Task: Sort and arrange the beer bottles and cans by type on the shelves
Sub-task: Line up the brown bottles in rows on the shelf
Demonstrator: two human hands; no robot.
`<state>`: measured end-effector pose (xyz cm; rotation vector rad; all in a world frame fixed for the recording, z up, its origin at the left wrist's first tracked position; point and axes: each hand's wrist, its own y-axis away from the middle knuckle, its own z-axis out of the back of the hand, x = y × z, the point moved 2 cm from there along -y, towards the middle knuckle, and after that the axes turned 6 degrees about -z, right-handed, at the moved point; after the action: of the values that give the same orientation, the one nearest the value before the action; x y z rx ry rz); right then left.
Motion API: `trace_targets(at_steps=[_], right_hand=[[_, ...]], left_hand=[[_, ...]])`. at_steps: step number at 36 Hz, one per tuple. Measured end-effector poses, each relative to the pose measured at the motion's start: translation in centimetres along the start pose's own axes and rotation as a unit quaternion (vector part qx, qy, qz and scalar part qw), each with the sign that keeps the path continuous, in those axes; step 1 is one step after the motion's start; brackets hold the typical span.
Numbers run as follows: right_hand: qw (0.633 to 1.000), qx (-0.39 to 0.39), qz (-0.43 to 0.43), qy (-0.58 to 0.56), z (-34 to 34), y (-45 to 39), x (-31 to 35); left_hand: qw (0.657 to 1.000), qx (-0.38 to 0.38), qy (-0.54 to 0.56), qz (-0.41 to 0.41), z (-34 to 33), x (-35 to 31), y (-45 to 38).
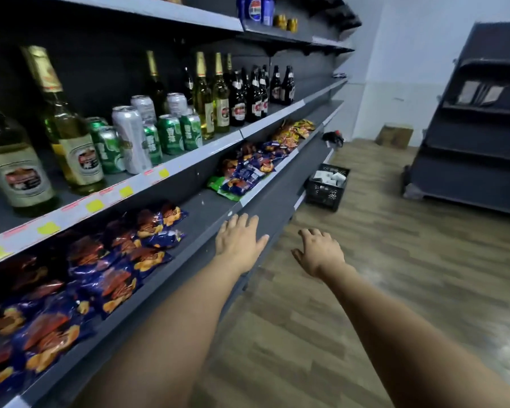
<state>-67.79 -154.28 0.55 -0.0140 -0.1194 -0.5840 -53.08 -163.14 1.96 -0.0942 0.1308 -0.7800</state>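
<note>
On the middle shelf [165, 175] stand green glass beer bottles with gold foil [68, 125], green cans [170, 134], tall silver cans [131, 136], further green bottles [203, 98] and dark brown bottles [248, 95] toward the far end. My left hand [239, 240] hovers open, fingers spread, over the front edge of the snack shelf below. My right hand [318, 251] hangs open over the aisle floor, fingers loosely curled, holding nothing.
Blue and orange snack bags [106, 269] fill the lower shelf, more bags [248, 169] further along. Blue cans [255, 8] sit on the top shelf. A black crate [326, 187] stands on the wooden floor by the shelf. A dark shelving unit [477, 128] is at right.
</note>
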Motion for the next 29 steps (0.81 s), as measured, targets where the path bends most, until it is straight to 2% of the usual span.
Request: trace_targets(at_steps=[5, 14, 29], right_hand=[[1.0, 0.0, -0.023, 0.001, 0.9, -7.1, -2.2], [1.0, 0.01, -0.009, 0.007, 0.5, -20.1, -7.0], [0.998, -0.012, 0.061, 0.017, 5.6, -48.4, -18.2]], left_hand=[[1.0, -0.014, 0.004, -0.003, -0.4, 0.2, -8.9], [1.0, 0.025, -0.007, -0.006, -4.4, -0.9, -22.2], [0.998, 0.015, -0.012, 0.068, -6.6, -6.1, -47.7]])
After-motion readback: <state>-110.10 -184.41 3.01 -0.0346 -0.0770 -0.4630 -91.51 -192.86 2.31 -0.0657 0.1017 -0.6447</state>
